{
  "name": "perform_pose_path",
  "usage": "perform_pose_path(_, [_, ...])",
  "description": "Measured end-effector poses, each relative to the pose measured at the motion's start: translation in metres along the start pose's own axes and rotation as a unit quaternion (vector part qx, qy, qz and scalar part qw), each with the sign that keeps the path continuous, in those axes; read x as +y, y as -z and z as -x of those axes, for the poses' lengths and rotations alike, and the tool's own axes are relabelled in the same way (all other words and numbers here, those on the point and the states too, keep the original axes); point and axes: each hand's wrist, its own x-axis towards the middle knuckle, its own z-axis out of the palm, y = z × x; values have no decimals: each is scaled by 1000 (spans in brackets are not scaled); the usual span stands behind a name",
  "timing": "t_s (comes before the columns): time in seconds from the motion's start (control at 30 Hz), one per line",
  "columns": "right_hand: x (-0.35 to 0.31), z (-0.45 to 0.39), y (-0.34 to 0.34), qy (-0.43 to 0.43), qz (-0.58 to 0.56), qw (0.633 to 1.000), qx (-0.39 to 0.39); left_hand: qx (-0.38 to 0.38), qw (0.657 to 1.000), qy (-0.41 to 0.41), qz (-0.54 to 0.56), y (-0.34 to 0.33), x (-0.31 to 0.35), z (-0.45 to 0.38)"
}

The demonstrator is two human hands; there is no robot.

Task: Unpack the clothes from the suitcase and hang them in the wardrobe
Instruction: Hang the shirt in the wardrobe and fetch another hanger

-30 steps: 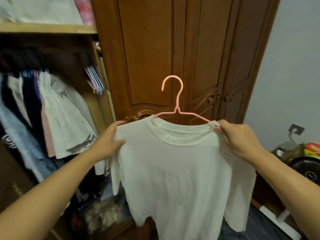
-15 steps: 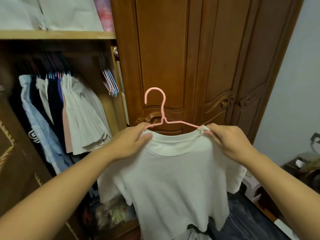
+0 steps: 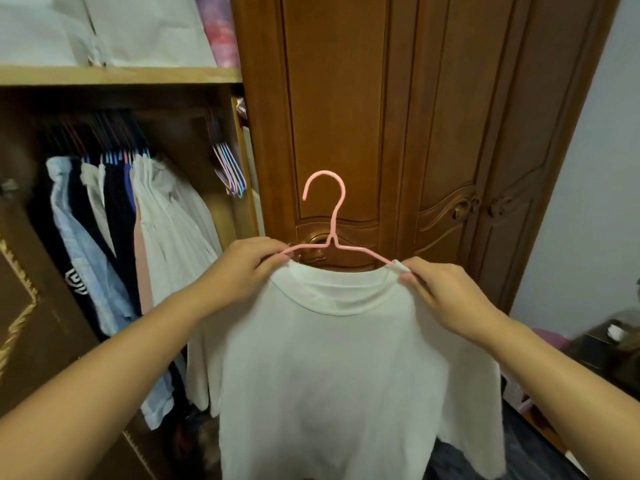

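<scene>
Two hands hold a white T-shirt (image 3: 332, 358) up in front of the brown wardrobe door (image 3: 349, 109), the only view being the head camera's. The left hand (image 3: 239, 271) has its fingers (image 3: 273, 261) curled over the shirt's left shoulder, thumb and forefinger pinching the fabric together with the left arm of the pink hanger (image 3: 330, 233) where it enters the collar. The right hand (image 3: 446, 296) pinches the right shoulder seam in the same way, its fingertips closed on the cloth just where the hanger's right arm disappears under it. The hanger's hook stands upright above the neckline, free of any rail, and the shirt body hangs straight down between the forearms. To the left, the open wardrobe compartment (image 3: 194, 157) holds a row of hung clothes (image 3: 131, 230) in white, navy and pale blue, with a bunch of spare hangers (image 3: 230, 171) hanging nearer the door; a shelf (image 3: 117, 75) above carries folded white items. Compared with half a second ago, the left hand sits a little higher on the shoulder with its fingertips now on the hanger wire, the shirt is held more squarely, and the wardrobe rail with its clothes takes up more of the left side.
</scene>
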Motion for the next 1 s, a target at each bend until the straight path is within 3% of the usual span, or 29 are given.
perform_pose_path(0.1, [-15,-20,-5,-17,-33,999,6,10,999,6,-53,8,-27,-1])
perform_pose_path(0.2, [-34,-41,3,-30,-151,978,-138,26,995,58,-74,6,-49,-5])
perform_pose_path(0.27, [-46,-45,5,-55,-224,942,-244,34,991,85,-94,5,-66,-8])
perform_pose_path(0.3, [-52,-46,3,-74,-260,927,-259,39,989,98,-105,5,-75,-10])
perform_pose_path(0.4, [-76,-53,-14,-132,-366,901,-193,41,983,122,-134,7,-102,-21])
perform_pose_path(0.43, [-84,-58,-22,-138,-364,908,-157,29,980,120,-153,9,-111,-26])
perform_pose_path(0.53, [-103,-74,-40,-130,-207,968,-60,1,967,151,-206,21,-139,-36])
perform_pose_path(0.6, [-117,-94,-48,-136,-125,983,-15,25,950,198,-242,41,-161,-32])
perform_pose_path(0.77, [-147,-164,-95,-126,40,991,-16,153,882,231,-381,119,-207,-4])
perform_pose_path(1.0, [-203,-275,-119,-68,101,992,-9,229,786,296,-492,207,-226,22])
